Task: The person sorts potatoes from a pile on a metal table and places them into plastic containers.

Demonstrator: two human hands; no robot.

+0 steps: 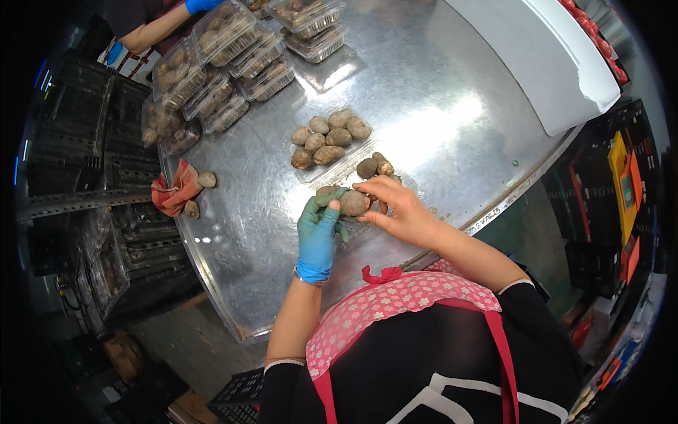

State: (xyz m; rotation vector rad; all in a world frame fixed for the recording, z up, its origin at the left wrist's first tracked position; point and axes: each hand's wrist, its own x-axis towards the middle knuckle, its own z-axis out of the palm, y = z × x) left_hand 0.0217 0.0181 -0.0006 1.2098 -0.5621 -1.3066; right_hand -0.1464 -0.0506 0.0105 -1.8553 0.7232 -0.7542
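Observation:
My left hand (318, 233), in a blue glove with darkened fingers, holds a brown taro corm (353, 203) above the metal table. My bare right hand (403, 213) grips the same corm by its right end, thumb below and fingers above. Just under the hands is a clear plastic tray (410, 183), partly hidden, with several corms (366, 168) at its far side. Beyond it, touching or nearly so, another part of clear plastic packaging (339, 170) bears several taro corms (328, 154) laid in rows.
Filled clear clamshell boxes (225, 34) stand stacked at the table's far left. A red cloth (177, 188) and two loose corms (207, 179) lie by the left edge. A white foam lid (535, 58) covers the right side. Another person's arm (159, 29) reaches in at the top left.

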